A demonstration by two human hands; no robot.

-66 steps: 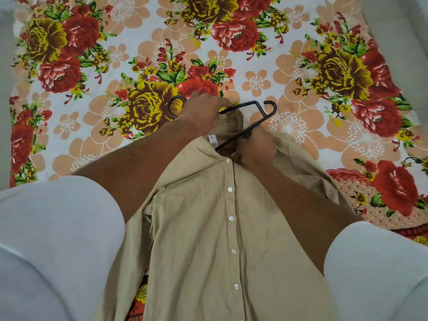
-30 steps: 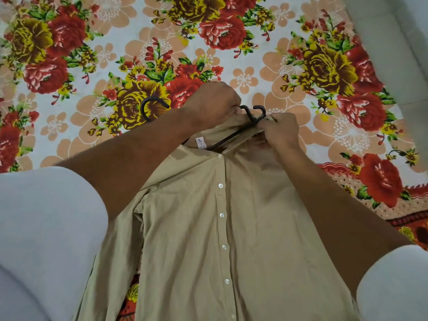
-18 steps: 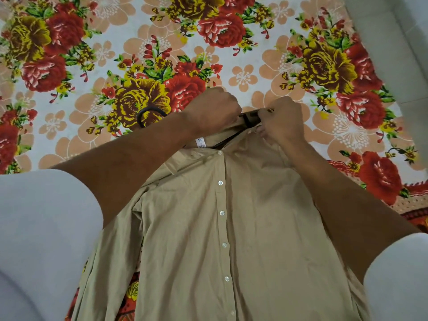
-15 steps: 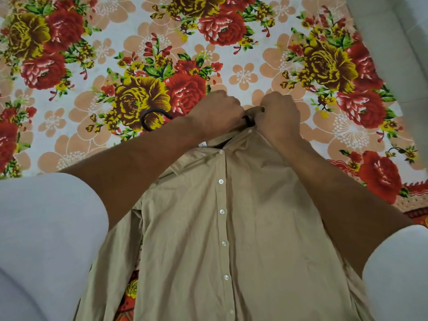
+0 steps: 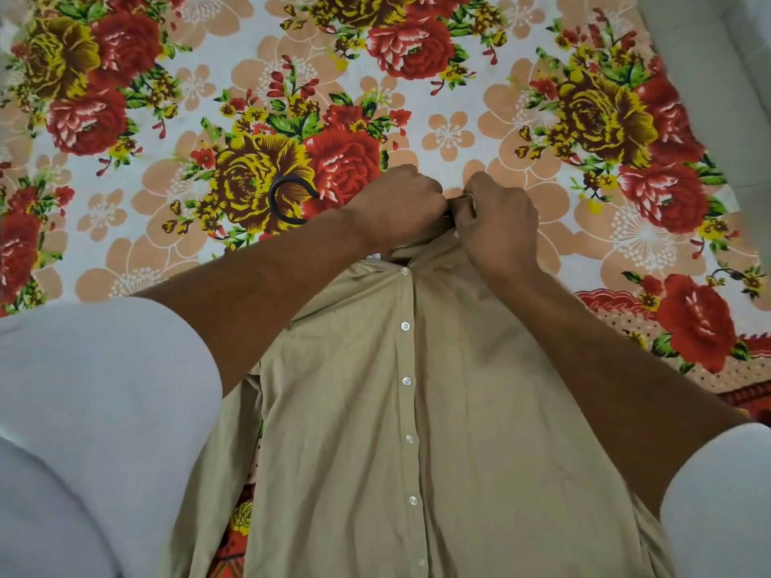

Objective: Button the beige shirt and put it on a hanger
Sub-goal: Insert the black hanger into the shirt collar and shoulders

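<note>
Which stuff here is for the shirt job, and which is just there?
For the job: beige shirt, black hanger, left hand, right hand, both gripping at the collar.
Just there: flowery sheet, white sleeves.

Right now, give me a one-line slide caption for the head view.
Both hands, left hand and right hand, work the beige shirt collar over a black hanger on a floral sheet.

Short white sleeves (image 5: 104, 390) cover both upper arms beside the beige shirt (image 5: 417, 431); forearms and hands are bare, no rings or watch.
</note>
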